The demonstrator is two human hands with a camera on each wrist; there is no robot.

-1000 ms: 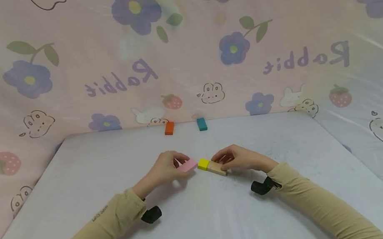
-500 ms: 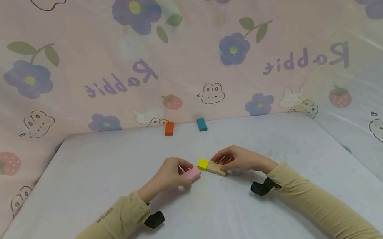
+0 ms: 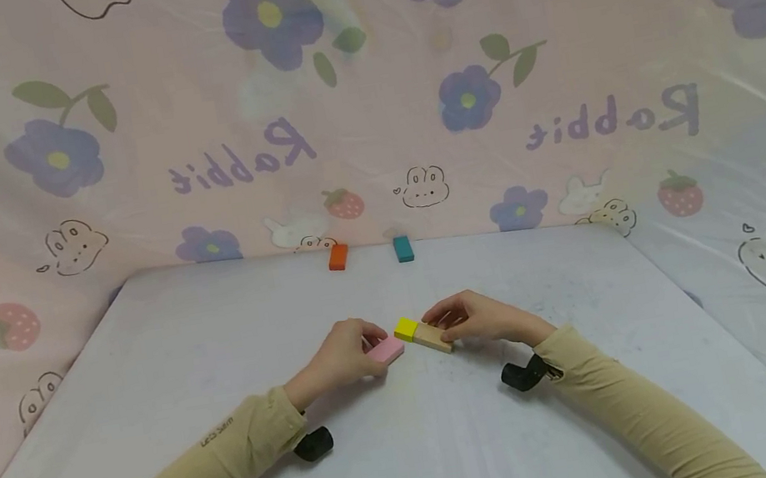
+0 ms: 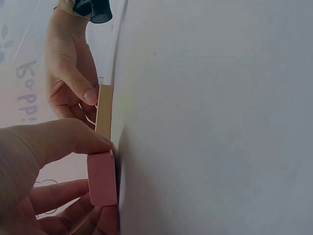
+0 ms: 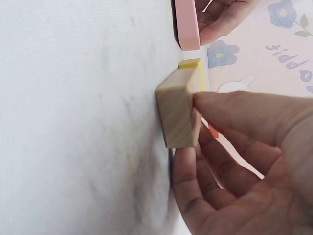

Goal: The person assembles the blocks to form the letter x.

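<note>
My left hand (image 3: 341, 354) pinches a pink rectangular block (image 3: 388, 350) between thumb and fingers, low over the white table. In the left wrist view the thumb lies along one edge of the pink block (image 4: 101, 180) and fingers are at the opposite edge. To the right, my right hand (image 3: 478, 316) grips a plain wooden block (image 3: 433, 338) by its sides. At that block's far left end sits a yellow block (image 3: 407, 330), in line with it. A small gap separates the pink block (image 5: 187, 24) from the yellow one (image 5: 190, 63) in the right wrist view.
An orange block (image 3: 338, 257) and a teal block (image 3: 403, 249) lie apart near the back edge of the white table (image 3: 419, 453). A patterned curtain (image 3: 361, 107) rises right behind them. Each wrist carries a black camera mount (image 3: 314, 445).
My left hand has moved slightly right and toward the near side with the pink block, which is now lower in view beside the yellow one. The right hand has stayed put.
</note>
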